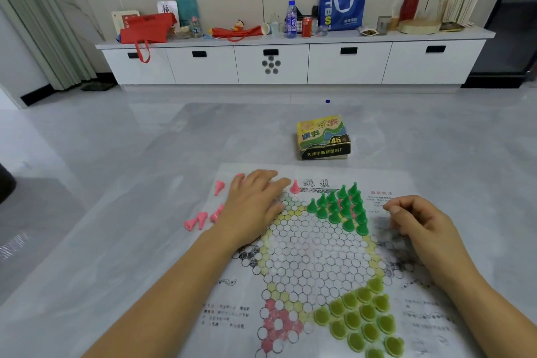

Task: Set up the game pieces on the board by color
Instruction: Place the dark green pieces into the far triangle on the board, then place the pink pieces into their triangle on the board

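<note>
Pawns (pixel 201 218), pink, beside left hand (pixel 255 206)

Bright, even indoor light; shadows faint and soft. Glossy floor (pixel 116 154) carries pale reflections, upper centre. Wide-angle bowing: curtain (pixel 43 23) leans at upper left, cabinet (pixel 290 64) curves. Slight motion blur on right hand (pixel 421 227); board (pixel 305 256) print soft toward lower edge.

1. Paper board (pixel 313 256): lies flat before you, printed with a star of circles.
2. Dark green pieces (pixel 343 206): upright, packed in your far-right point.
3. Yellow-green pieces (pixel 360 320): fill your near-right point.
4. Pink pieces (pixel 197 221): tipped over at the left edge.
5. Single pink piece (pixel 295 187): upright at the far point.
</note>
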Motion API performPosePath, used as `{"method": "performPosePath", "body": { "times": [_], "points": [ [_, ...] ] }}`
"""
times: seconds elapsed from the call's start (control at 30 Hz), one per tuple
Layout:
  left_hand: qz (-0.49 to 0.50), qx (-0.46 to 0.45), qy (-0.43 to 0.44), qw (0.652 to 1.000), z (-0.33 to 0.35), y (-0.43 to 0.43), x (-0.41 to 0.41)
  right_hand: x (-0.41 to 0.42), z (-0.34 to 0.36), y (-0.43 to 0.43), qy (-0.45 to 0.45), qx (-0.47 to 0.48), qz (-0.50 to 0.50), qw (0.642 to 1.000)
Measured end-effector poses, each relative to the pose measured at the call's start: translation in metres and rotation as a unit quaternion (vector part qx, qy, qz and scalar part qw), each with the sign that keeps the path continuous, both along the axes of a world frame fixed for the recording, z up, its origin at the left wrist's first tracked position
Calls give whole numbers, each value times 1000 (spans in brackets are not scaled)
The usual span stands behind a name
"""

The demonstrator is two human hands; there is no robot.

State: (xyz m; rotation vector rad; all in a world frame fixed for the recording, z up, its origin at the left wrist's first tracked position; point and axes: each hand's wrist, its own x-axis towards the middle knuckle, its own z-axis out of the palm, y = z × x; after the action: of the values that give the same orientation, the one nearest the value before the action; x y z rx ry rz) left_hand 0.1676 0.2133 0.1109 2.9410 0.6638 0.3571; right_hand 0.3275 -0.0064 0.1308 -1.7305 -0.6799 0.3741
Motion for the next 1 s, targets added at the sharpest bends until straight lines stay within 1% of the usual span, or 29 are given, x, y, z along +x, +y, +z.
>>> {"method": "performPosePath", "body": {
  "times": [0.17,0.2,0.3,0.37,0.4,0.5,0.57,0.63,0.67,0.7,0.73,0.77,0.8,0.83,0.87,0.9,0.93,1.0],
  "points": [
    [-62,20,47,997,6,2,31,2,-2,-1,-1,2,-3,1000],
    [-68,19,38,997,5,5,32,3,-3,-1,2,4,-4,1000],
    [-66,15,-34,997,1,13,19,12,-6,-3,33,25,-20,999],
    [-53,8,-65,996,-3,17,5,19,-7,-4,81,55,-26,995],
    [-45,-7,-83,996,-3,17,-1,23,-7,-5,119,81,-30,989],
    [-30,-51,-125,990,1,19,-16,35,-5,-6,247,152,-42,956],
    [-6,-68,-138,988,3,19,-24,40,-4,-5,312,182,-49,931],
    [31,-128,-153,979,7,18,-33,47,-4,-7,359,203,-54,909],
    [47,-186,-171,966,10,16,-37,51,-3,-8,367,208,-61,904],
    [68,-256,-199,943,15,14,-40,57,-2,-9,364,202,-67,907],
    [93,-327,-230,912,21,9,-44,63,-2,-10,349,180,-71,917],
    [118,-381,-259,880,26,7,-47,69,-2,-13,317,146,-79,934],
    [134,-418,-285,852,31,4,-50,75,-2,-16,262,100,-89,956],
    [143,-427,-300,841,34,3,-55,80,-4,-21,180,47,-93,978],
    [143,-428,-309,837,37,0,-59,81,-4,-25,91,-11,-87,992],
    [141,-423,-313,839,38,-3,-66,81,-6,-28,21,-66,-70,995],
    [142,-423,-311,839,39,-8,-74,79,-9,-29,-19,-112,-53,992],
    [140,-418,-281,852,35,-17,-90,75,-16,-29,-38,-156,-23,987]
  ]
}}
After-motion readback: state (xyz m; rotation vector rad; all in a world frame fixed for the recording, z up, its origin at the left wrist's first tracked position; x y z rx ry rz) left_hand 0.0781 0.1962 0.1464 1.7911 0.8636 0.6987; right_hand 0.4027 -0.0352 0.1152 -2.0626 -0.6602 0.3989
